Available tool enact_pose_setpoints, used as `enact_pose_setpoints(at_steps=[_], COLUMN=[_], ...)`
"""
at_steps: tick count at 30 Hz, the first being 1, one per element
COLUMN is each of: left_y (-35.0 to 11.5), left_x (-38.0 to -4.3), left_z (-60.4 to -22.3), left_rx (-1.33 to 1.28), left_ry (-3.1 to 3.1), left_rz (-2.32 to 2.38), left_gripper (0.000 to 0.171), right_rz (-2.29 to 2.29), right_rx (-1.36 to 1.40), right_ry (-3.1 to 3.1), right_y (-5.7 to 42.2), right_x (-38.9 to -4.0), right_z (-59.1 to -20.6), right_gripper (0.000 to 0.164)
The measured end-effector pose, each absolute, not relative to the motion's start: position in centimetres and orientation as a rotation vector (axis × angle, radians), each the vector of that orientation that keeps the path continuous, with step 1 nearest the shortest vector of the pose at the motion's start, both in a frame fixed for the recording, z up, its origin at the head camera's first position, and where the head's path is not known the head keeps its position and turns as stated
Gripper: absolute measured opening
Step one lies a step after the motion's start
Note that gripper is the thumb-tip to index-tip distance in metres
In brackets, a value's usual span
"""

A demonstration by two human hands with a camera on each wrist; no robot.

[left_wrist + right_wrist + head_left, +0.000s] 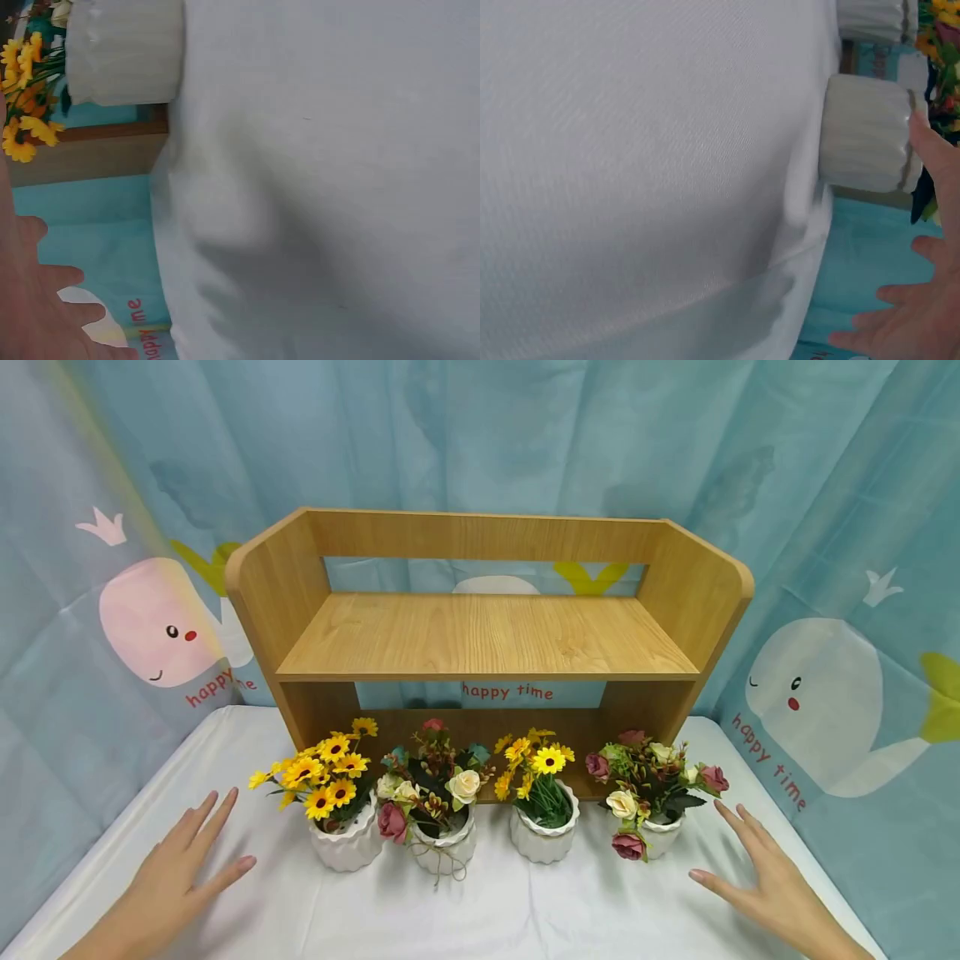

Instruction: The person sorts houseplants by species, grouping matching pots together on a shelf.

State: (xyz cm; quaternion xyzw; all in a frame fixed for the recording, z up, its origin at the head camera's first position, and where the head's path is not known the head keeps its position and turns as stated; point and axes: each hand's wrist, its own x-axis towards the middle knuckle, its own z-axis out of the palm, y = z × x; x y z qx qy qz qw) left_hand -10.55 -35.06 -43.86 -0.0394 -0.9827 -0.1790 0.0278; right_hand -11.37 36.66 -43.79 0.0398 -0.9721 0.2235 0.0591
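Note:
Four white ruffled pots of artificial flowers stand in a row before a wooden shelf (487, 635). Leftmost is a pot of yellow sunflowers (318, 777), and beside it a pot of mixed roses (431, 785) with twine tied round it. Right of those come a smaller sunflower pot (547, 835) and a pot of pink and cream roses (660, 837). My left hand (168, 872) hovers left of the row, fingers spread, holding nothing. On the other side my right hand (772, 885) is spread near the rightmost pot, also holding nothing; its thumb overlaps that pot (866, 135) in the right wrist view.
The two-tier shelf stands at the back of a table covered with a white cloth (480, 918). Blue curtains (487, 435) printed with cartoon whales hang behind and on both sides. Both shelf tiers have raised side panels (708, 593).

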Motion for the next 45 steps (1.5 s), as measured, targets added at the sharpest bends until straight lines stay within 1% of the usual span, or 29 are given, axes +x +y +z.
enact_pose_setpoints(at_steps=[6, 10, 15, 25, 31, 45], left_y=[-35.0, -34.7, -33.9, -32.5, -31.4, -29.0], left_x=[-10.6, -10.9, -11.6, -13.0, -14.0, -15.7], left_z=[-42.4, -41.6, -40.4, -37.9, -36.3, -33.3], left_rx=[-0.251, -0.29, -0.283, -0.311, -0.332, -0.368], left_ry=[-2.869, -2.802, -2.796, -2.718, -2.664, -2.623], left_rz=[-0.861, -0.904, -0.907, -0.915, -0.97, -1.051], left_gripper=[0.084, 0.078, 0.075, 0.069, 0.068, 0.072], right_rz=[0.877, 1.066, 1.23, 1.492, 1.587, 1.748], right_rx=[0.16, 0.103, 0.032, 0.053, 0.074, 0.208], right_ry=[-2.87, -2.876, -2.866, -2.774, -2.773, -2.8], right_y=[35.9, 35.5, 35.2, 34.6, 34.4, 33.9], right_x=[-11.3, -11.2, -11.1, -11.1, -11.5, -12.5], right_z=[-43.6, -43.5, -43.3, -43.3, -43.1, -42.6], right_gripper=[0.091, 0.082, 0.076, 0.06, 0.057, 0.05])
